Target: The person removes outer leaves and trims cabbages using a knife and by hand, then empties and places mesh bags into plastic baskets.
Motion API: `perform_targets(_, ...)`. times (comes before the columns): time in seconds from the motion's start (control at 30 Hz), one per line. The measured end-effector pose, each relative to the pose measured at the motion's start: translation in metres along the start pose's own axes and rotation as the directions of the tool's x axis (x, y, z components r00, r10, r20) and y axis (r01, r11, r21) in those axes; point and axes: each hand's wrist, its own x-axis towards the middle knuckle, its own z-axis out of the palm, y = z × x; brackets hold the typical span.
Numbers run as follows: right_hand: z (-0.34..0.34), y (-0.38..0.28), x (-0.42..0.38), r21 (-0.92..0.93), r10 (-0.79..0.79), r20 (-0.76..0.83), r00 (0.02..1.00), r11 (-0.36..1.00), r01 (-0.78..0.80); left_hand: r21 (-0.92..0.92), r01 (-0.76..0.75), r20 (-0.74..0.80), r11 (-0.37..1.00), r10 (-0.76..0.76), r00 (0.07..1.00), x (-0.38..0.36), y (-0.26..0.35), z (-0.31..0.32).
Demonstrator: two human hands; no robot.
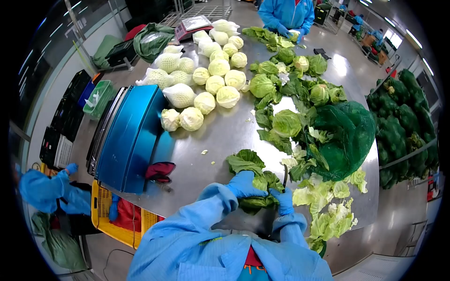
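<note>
A leafy green cabbage (257, 201) is at the front edge of the steel table, its outer leaves (246, 161) spread loose. My left hand (247, 185), in a blue glove, grips it from the left. My right hand (283, 201), also gloved, is closed at the cabbage's right side. A thin dark knife (285, 174) sticks up from that hand; its handle is hidden in the fingers. Loose pale leaves (330, 201) lie to the right. Untrimmed cabbages (287, 123) sit among leaves beyond my hands.
Peeled pale cabbages (219, 67), some in white foam nets (180, 95), cover the far left. A blue metal machine (136, 136) stands left, a red scale (193, 27) behind. A green mesh bag (347, 138) lies right. A co-worker (287, 16) stands at the far end, another person (47, 189) left.
</note>
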Motion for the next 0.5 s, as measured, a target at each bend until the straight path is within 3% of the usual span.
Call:
perform_targets(0.2, -0.037, 0.024, 0.041, -0.024, -0.020, 0.195, 0.981, 0.999, 0.026, -0.208, -0.008, 0.017, 0.978, 0.012, 1.000, 0.003, -0.031, 0.006)
perform_targets(0.23, -0.035, 0.028, 0.055, -0.044, -0.101, 0.270, 0.957, 0.992, 0.117, -0.290, -0.082, 0.078, 0.954, 0.109, 0.991, 0.008, -0.049, 0.008)
perform_targets(0.27, -0.038, 0.032, 0.061, 0.219, 0.016, 0.259, 0.966, 0.973, -0.075, -0.274, -0.088, 0.055, 0.958, 0.107, 0.993, 0.007, -0.063, 0.013)
perform_targets(0.3, -0.016, -0.006, 0.050, 0.464, 0.132, 0.284, 0.950, 0.848, -0.257, -0.256, -0.090, 0.032, 0.962, 0.102, 0.994, -0.003, -0.054, 0.001)
perform_targets(0.33, -0.002, -0.028, 0.042, 0.660, 0.236, 0.342, 0.910, 0.629, -0.411, -0.240, -0.089, 0.013, 0.967, 0.095, 0.995, -0.010, -0.050, -0.005)
perform_targets(0.37, -0.003, -0.024, 0.049, 0.462, 0.187, 0.243, 0.952, 0.840, -0.283, -0.228, -0.042, -0.025, 0.973, 0.038, 0.999, -0.015, -0.052, 0.003)
perform_targets(0.4, -0.009, -0.015, 0.062, 0.209, 0.107, 0.157, 0.982, 0.968, -0.139, -0.311, -0.039, 0.009, 0.949, 0.044, 0.999, -0.015, -0.050, 0.003)
perform_targets(0.43, -0.020, -0.001, 0.080, -0.079, 0.006, 0.094, 0.996, 0.997, 0.001, -0.272, 0.004, 0.055, 0.962, 0.011, 0.998, -0.013, -0.041, -0.005)
perform_targets(0.47, -0.034, 0.021, 0.095, -0.369, -0.099, 0.063, 0.993, 0.922, 0.115, -0.237, 0.054, 0.104, 0.970, -0.030, 0.994, -0.017, -0.030, -0.010)
perform_targets(0.5, -0.024, 0.002, 0.079, -0.461, -0.198, -0.034, 0.980, 0.873, 0.161, -0.236, 0.089, 0.112, 0.968, -0.064, 0.992, -0.023, -0.017, -0.011)
